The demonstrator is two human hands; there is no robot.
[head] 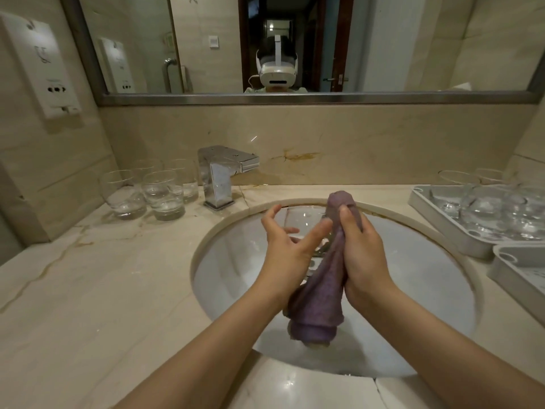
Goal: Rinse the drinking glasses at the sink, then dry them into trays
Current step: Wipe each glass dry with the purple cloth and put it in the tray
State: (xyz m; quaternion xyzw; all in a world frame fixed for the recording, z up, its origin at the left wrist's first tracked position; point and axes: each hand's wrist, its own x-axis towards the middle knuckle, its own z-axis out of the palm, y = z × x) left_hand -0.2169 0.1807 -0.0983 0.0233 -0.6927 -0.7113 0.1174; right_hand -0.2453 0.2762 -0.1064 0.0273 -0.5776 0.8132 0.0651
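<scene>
Two hands up over the sink (pixel 236 290), mid-basin. R hand (pixel 364 255) has its grip closed round a purple cloth (pixel 321 290), bunched lengthwise, top end poking above the fingers, bottom end hanging twd the basin. L hand (pixel 287 246) sits just beside the cloth, grip wide, fingers spread, thumb tip against the cloth. Looks like a clear glass (pixel 300 215) behind the L fingers, hard to tell who's holding it. Moving back: on the counter (pixel 103 290) left of the tap (pixel 219 178), a cluster of tumblers (pixel 147 190), upright. Right side, grey tray (pixel 436 222) w/ more glasses (pixel 501 208) in it, 2nd tray (pixel 513 273) just beside, nearer edge. Mirror (pixel 295 42) on the back wall.
</scene>
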